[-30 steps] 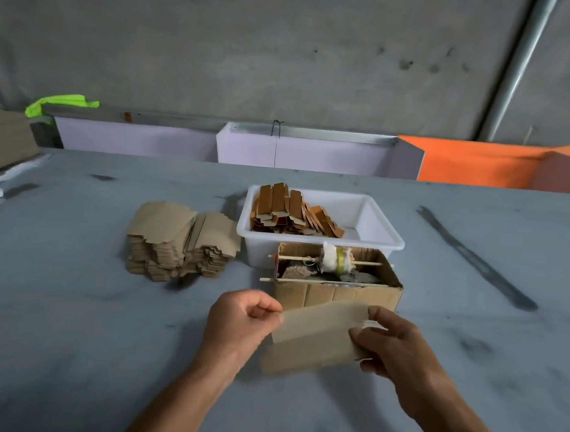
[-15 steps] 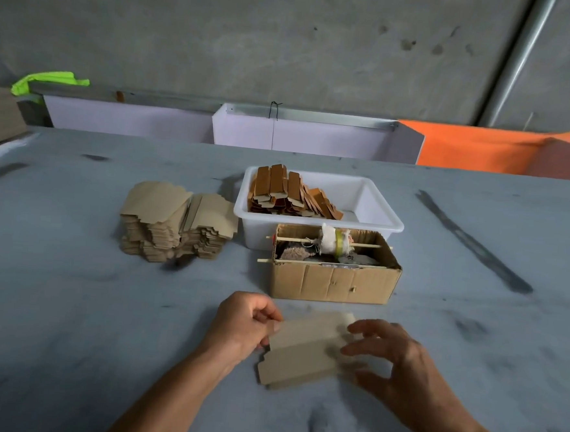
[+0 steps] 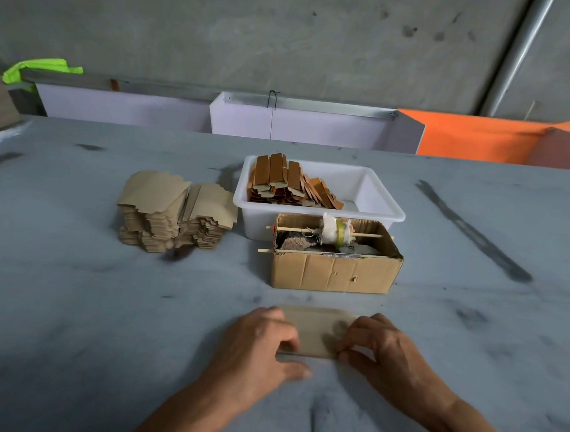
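You are at a grey table (image 3: 102, 304) with a grey wall behind it. Along the far edge of the table stand white bins (image 3: 299, 129) and orange bins (image 3: 478, 138).

Your left hand (image 3: 261, 345) has its fingers bent down over the left end of a flat cardboard piece (image 3: 316, 329), and its thumb lies out on the table. Your right hand (image 3: 382, 351) pinches the right end of the same piece, with the fingertips on top and the thumb at the near side. The cardboard piece lies flat on the table between your two hands, close to the near edge and about in the middle.

Just past it, toward the far edge, sits an open cardboard box (image 3: 333, 273). A thin stick (image 3: 296, 229) lies across the top of the box with a white roll (image 3: 335, 231) on it. A white plastic tub (image 3: 373, 188) stands right behind the box. It looks like it touches the box. Brown folded pieces (image 3: 285, 185) are piled in the left side of the tub. To the left of the tub is a stack of flat cardboard pieces (image 3: 175, 215).
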A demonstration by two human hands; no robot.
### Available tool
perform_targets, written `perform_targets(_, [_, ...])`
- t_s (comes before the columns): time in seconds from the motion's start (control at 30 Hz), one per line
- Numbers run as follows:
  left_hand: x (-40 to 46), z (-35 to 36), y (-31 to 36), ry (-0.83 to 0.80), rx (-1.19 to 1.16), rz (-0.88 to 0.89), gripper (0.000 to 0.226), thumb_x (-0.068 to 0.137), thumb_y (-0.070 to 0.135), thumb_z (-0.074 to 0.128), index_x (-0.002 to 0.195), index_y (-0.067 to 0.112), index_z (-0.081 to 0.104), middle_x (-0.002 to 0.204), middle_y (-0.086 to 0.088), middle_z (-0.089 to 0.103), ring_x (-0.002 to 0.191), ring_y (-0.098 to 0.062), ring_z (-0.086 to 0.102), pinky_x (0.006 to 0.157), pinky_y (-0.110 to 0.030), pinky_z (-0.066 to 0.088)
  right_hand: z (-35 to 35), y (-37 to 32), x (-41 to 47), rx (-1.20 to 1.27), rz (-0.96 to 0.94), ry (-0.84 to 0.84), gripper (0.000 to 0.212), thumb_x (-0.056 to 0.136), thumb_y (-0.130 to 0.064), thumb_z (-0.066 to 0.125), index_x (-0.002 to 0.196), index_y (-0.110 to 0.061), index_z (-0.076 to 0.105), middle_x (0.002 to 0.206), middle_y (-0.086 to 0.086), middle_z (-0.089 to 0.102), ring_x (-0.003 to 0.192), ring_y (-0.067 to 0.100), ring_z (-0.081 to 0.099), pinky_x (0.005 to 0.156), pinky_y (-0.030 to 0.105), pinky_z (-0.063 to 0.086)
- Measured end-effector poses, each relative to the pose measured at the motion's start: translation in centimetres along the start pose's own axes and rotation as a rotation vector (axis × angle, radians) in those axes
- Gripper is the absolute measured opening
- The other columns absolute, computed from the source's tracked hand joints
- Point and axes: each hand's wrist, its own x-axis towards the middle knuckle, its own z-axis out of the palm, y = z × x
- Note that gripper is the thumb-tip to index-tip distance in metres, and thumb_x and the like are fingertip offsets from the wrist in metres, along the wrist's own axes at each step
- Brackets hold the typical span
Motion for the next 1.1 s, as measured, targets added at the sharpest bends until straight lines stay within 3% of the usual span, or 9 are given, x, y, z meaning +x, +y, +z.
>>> perform_targets(0.07, [0.1,0.0,0.0,-0.015,0.073,0.003,0.019,0.076,0.036,0.072,0.089,0.022,0.071,0.091,0.008,0.063,0.087,-0.004,0.054,0.069,-0.011,0.03,0.0,0.0,0.4,-0.023,0.018,-0.043,0.012,0.087,-0.015,0.063,0.091,-0.021,0.072,0.09,-0.009,0.058,0.09,0.01,0.046,0.079,0.02,0.04])
perform_targets(0.23, [0.8,0.1,-0.1,0.03,0.061,-0.099,0.01,0.083,0.029,0.066,0.087,0.022,0.072,0.09,0.007,0.07,0.082,-0.007,0.06,0.064,-0.012,0.032,-0.3,-0.2,1.1,0.044,0.151,-0.075,0.008,0.083,-0.015,0.069,0.084,-0.022,0.073,0.087,-0.01,0.064,0.085,0.007,0.055,0.071,0.01,0.04])
perform_targets(0.4, [1.3,0.7,-0.4,0.011,-0.008,-0.269,0.006,0.08,0.027,0.07,0.074,0.024,0.069,0.068,0.013,0.06,0.068,-0.004,0.056,0.06,-0.018,0.042,-0.2,-0.5,1.6,0.125,0.269,-0.098,0.009,0.079,-0.01,0.072,0.079,-0.019,0.073,0.082,-0.009,0.065,0.078,0.003,0.06,0.066,0.009,0.045])
perform_targets(0.53, [1.9,0.8,-0.9,0.011,-0.047,-0.349,0.019,0.071,0.025,0.078,0.06,0.023,0.063,0.056,0.015,0.054,0.058,-0.003,0.053,0.054,-0.016,0.041,0.5,-0.8,1.4,0.017,0.264,-0.042,0.011,0.082,-0.014,0.067,0.083,-0.022,0.074,0.077,-0.018,0.053,0.087,0.009,0.052,0.069,0.01,0.04])
perform_targets(0.7, [2.3,1.3,-0.8,0.033,-0.016,-0.383,0.021,0.073,0.022,0.075,0.061,0.026,0.058,0.066,0.014,0.053,0.064,-0.003,0.052,0.051,-0.011,0.035,1.7,-1.3,1.0,-0.131,0.262,0.02,0.024,0.085,-0.01,0.057,0.084,-0.03,0.07,0.082,-0.016,0.045,0.088,0.008,0.038,0.066,0.009,0.033])
perform_targets(0.8, [1.9,1.6,-0.5,0.079,0.023,-0.327,0.024,0.077,0.021,0.072,0.071,0.032,0.052,0.088,0.013,0.048,0.089,-0.007,0.053,0.068,-0.013,0.037,2.0,-1.3,0.8,-0.185,0.23,0.065,0.02,0.086,-0.015,0.059,0.088,-0.031,0.071,0.089,-0.012,0.042,0.091,0.01,0.037,0.072,0.012,0.034])
perform_targets(0.87, [1.7,1.7,-0.5,0.104,0.066,-0.257,0.028,0.076,0.023,0.073,0.086,0.033,0.049,0.1,0.013,0.04,0.101,-0.008,0.047,0.077,-0.012,0.031,1.8,-1.1,0.8,-0.193,0.195,0.114,0.02,0.082,-0.023,0.067,0.1,-0.031,0.067,0.105,-0.009,0.044,0.101,0.012,0.036,0.08,0.017,0.038])
perform_targets(1.0, [2.4,1.0,-0.7,0.065,0.206,-0.119,0.066,0.075,0.031,0.073,0.13,0.036,0.037,0.135,0.016,0.023,0.124,-0.011,0.024,0.099,-0.025,0.024,1.0,-0.1,1.8,-0.228,0.179,0.009,0.067,0.078,-0.035,0.071,0.137,-0.032,0.039,0.135,-0.013,0.031,0.119,0.012,0.024,0.1,0.028,0.037])
perform_targets(1.1, [3.2,0.3,-0.7,-0.055,0.255,-0.021,0.068,0.081,0.032,0.068,0.14,0.037,0.034,0.143,0.021,0.025,0.128,-0.009,0.02,0.098,-0.028,0.017,0.4,0.2,2.3,-0.215,0.178,-0.063,0.071,0.08,-0.037,0.069,0.141,-0.034,0.035,0.136,-0.016,0.034,0.121,0.011,0.022,0.102,0.029,0.034])
